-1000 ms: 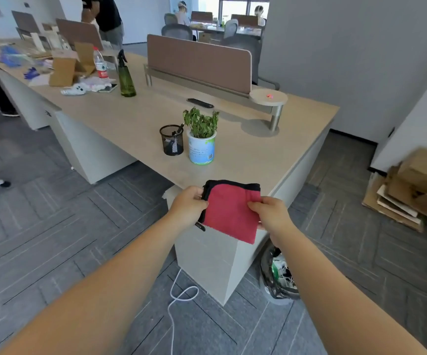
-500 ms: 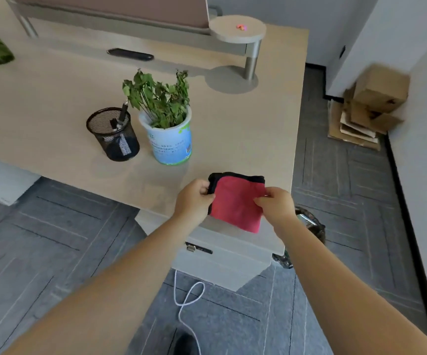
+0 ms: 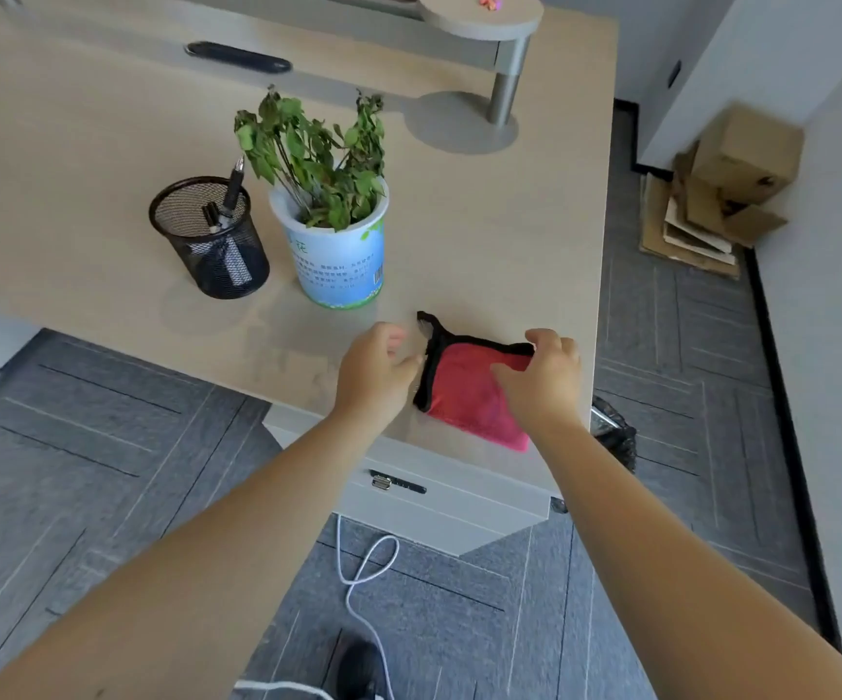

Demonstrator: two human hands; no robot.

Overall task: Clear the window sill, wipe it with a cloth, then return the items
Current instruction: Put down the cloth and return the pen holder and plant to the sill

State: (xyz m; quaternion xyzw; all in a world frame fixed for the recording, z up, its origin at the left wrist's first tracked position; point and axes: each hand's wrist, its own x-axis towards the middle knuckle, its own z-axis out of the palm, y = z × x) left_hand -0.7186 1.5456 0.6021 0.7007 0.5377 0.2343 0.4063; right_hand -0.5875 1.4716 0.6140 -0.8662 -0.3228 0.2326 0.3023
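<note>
A folded red cloth point(image 3: 464, 396) with a black edge lies flat on the light wooden desk point(image 3: 510, 234), near its front right corner. My right hand point(image 3: 545, 376) pinches the cloth's far right edge, thumb on the red face. My left hand point(image 3: 376, 368) hovers at the cloth's left edge with loosely curled fingers, holding nothing. Behind the hands stand a potted plant in a white and blue pot point(image 3: 338, 255) and a black mesh pen holder point(image 3: 209, 240) with pens. No window sill is in view.
A round grey stand point(image 3: 479, 17) and a black remote point(image 3: 237, 57) sit at the desk's back. Cardboard boxes point(image 3: 727, 179) lean on the right wall. A lined bin point(image 3: 613, 437) stands beside the desk corner. A white cable point(image 3: 363, 563) lies on the carpet by my shoe point(image 3: 358, 669).
The cloth went from held up between both hands to lying on the desk. My left hand has let go of it. The view has moved closer and tilted down.
</note>
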